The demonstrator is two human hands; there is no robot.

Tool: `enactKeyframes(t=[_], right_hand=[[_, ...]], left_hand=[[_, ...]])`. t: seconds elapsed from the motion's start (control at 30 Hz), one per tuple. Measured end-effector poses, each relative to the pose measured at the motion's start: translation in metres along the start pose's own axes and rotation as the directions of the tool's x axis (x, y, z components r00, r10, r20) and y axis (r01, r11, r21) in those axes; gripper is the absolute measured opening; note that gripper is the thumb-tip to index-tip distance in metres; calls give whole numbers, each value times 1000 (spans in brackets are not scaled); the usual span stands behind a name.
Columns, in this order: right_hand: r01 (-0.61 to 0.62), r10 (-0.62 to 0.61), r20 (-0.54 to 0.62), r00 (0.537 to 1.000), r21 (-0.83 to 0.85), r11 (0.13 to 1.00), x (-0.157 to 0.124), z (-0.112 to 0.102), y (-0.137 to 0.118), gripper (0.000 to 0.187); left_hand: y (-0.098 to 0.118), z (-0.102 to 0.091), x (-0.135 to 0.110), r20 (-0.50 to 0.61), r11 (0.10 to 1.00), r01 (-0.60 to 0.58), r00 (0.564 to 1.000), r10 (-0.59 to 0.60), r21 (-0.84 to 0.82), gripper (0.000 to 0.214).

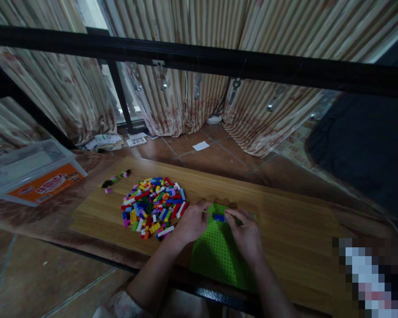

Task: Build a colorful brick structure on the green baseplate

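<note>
My hands are over the far end of a green studded baseplate (217,256), which lies on a wooden board (285,243). A blue brick (218,217) sits at the plate's far end, with the fingers of my right hand (245,234) pinching it from the right. My left hand (191,223) reaches in from the left, its fingertips close to the brick. Whether they touch it is hard to tell in the dim light. Just left of that hand lies a heap of multicoloured toy bricks (152,207).
A short row of small bricks (115,178) lies beyond the heap. A clear plastic box (29,170) with an orange label stands left of the board. Striped curtains (185,88) hang behind a black metal bar (199,55). Dark fabric (361,150) fills the right side.
</note>
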State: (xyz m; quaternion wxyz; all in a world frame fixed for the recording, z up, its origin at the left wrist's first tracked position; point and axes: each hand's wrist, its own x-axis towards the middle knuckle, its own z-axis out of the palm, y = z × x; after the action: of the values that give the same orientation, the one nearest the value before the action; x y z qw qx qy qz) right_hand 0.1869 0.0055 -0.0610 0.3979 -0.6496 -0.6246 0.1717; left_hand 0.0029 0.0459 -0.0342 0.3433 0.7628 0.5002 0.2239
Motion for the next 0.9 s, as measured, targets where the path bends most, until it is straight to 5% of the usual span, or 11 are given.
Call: enactKeyframes(t=[0.4, 0.67, 0.9], right_hand=[[72, -71, 158, 985, -4, 997, 2, 20, 26, 31], [-66, 53, 177, 983, 71, 995, 3, 12, 14, 32], [-252, 272, -108, 956, 167, 953, 10, -6, -2, 41]], left_hand=[[10, 2, -10, -15, 1000, -5, 1000, 5, 6, 26], [-8, -32, -18, -257, 989, 0, 966, -39, -148, 27], [-31, -54, -11, -425, 909, -23, 889, -173, -417, 26]])
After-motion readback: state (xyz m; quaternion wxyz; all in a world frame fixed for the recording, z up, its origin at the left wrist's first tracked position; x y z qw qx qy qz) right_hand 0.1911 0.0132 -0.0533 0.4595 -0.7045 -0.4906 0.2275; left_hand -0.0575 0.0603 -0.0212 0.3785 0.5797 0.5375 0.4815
